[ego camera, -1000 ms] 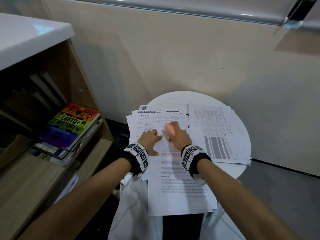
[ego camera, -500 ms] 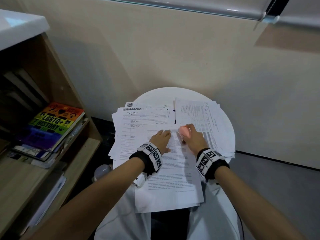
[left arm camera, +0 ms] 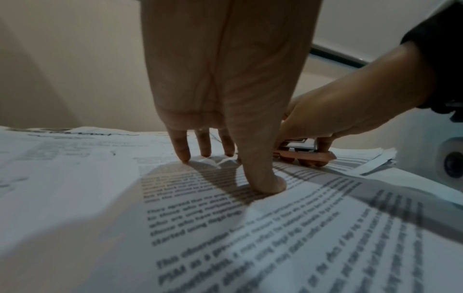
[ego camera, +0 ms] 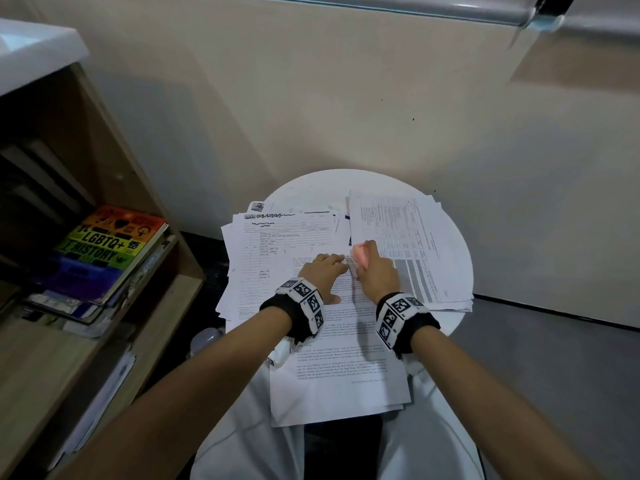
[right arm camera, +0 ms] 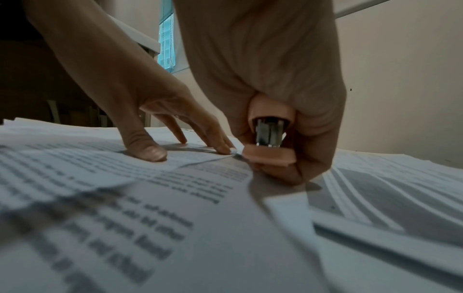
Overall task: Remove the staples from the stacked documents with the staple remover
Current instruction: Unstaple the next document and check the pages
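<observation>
Pale pink plastic and bright metal made up the staple remover (right arm camera: 269, 138), which the right hand (ego camera: 377, 275) gripped with fingers and thumb curled round its body, the tool's lower pink plate lying on the upper right corner of the top document (ego camera: 341, 355). That document, a printed sheet of dense text, sat on a loose stack of papers (ego camera: 273, 251) and reached from the round white table (ego camera: 311, 188) down over the person's lap. The left hand (ego camera: 323, 271) lay open on the same sheet just beside the tool, its straight fingers (left arm camera: 180, 146) and thumb pressing the paper flat; in the right wrist view the fingertips touched the sheet right at the remover's nose, where the paper rose in a small crease. Whether the metal teeth had hold of a staple could not be made out, since the fingers and the pink plate hid that spot. A second pile of sheets (ego camera: 412, 244), printed with tables and grey bands, rested on the right part of the table, its near edge passing under the right hand. Both wrists wore black bands (ego camera: 304, 306) with square black-and-white markers. To the left stood a wooden shelf (ego camera: 104, 341) holding flat-lying books, the topmost a rainbow-coloured book (ego camera: 104, 251) with "LGBTQ+ HISTORY" on its cover. A beige wall (ego camera: 346, 98) stood behind the table.
</observation>
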The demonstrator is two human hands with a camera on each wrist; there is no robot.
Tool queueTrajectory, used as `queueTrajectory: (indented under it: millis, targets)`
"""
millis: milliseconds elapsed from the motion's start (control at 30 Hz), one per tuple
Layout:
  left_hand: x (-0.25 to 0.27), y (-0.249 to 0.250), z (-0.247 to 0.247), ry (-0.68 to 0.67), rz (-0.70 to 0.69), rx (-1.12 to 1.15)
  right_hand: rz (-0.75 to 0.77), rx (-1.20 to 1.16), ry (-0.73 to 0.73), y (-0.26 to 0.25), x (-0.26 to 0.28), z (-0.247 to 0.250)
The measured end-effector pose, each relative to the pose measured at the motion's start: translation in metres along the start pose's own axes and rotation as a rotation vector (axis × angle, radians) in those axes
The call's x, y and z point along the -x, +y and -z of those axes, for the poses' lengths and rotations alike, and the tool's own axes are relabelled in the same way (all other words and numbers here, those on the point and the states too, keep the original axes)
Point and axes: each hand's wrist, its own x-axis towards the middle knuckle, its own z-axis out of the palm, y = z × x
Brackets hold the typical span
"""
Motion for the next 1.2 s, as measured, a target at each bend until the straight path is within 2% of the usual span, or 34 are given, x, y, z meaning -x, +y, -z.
queueTrajectory:
  millis: [300, 500, 700, 900, 1200]
  targets:
    - [-0.002, -0.004, -0.005, 0.015, -0.025, 0.005, 0.016, -0.014, 0.040, -0.002, -0.005, -0.008]
    - [-0.001, -0.007, -0.005, 0.025, -0.051, 0.024, 0.034, 0.063, 0.040, -0.002, -0.006, -0.009]
    - [0.001, -0.006, -0.003, 0.032, -0.064, 0.011, -0.008, 0.052, 0.023, -0.005, -0.010, -0.004]
    - [0.001, -0.002, 0.000, 0.034, -0.057, -0.010, -0.090, -0.055, 0.007, -0.010, -0.014, 0.001]
    - [0.001, -0.002, -0.001, 0.029, -0.047, -0.027, 0.116, 0.256, 0.093, -0.003, -0.013, -0.003]
